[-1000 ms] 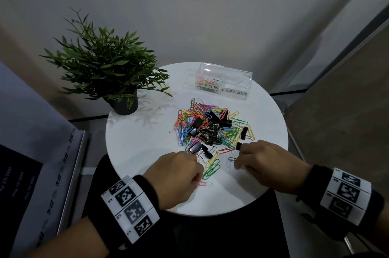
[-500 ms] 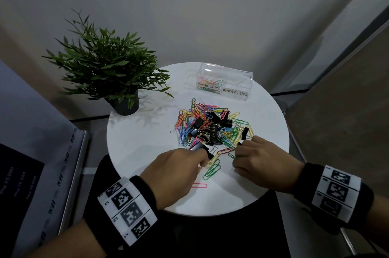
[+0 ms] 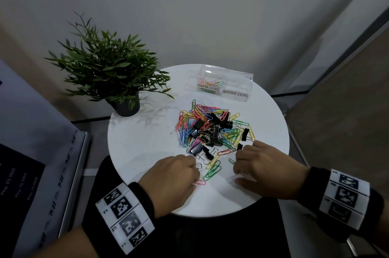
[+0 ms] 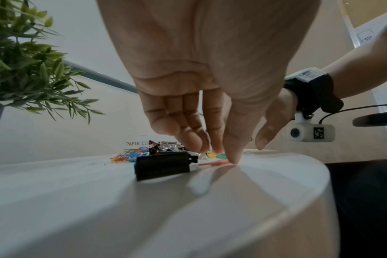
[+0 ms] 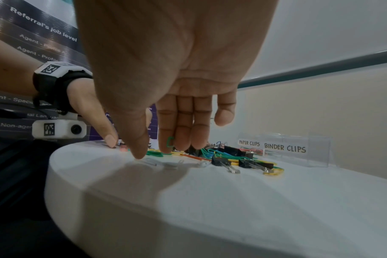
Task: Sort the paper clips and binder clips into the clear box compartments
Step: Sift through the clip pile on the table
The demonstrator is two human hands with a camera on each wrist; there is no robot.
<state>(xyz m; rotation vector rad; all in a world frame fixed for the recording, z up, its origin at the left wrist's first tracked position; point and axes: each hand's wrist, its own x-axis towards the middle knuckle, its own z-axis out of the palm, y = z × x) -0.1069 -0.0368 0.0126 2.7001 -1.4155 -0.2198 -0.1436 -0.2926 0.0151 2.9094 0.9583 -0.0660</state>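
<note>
Right hand [image 5: 177, 69] pinches a green paper clip [image 5: 170, 140]; left hand [image 3: 172, 175] grip unclear. Clear plastic box [image 3: 226, 87] reads "PAPER CLIPS", "BINDER CLIPS".

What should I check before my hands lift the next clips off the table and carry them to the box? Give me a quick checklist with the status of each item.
1. Right hand has a clip: ok, a green paper clip sits against its fingertips.
2. Left hand has a clip: cannot tell, its fingertips are down at the near edge of the pile, but the grip is hidden.
3. Clear box unobstructed: ok, it stands open-topped beyond the pile.
4. Labels readable: ok, paper clips compartment on the left, binder clips compartment on the right.
5. Binder clips compartment has room: ok, it looks empty.
6. Potted plant out of the path: ok, it stands off to the left.
</note>
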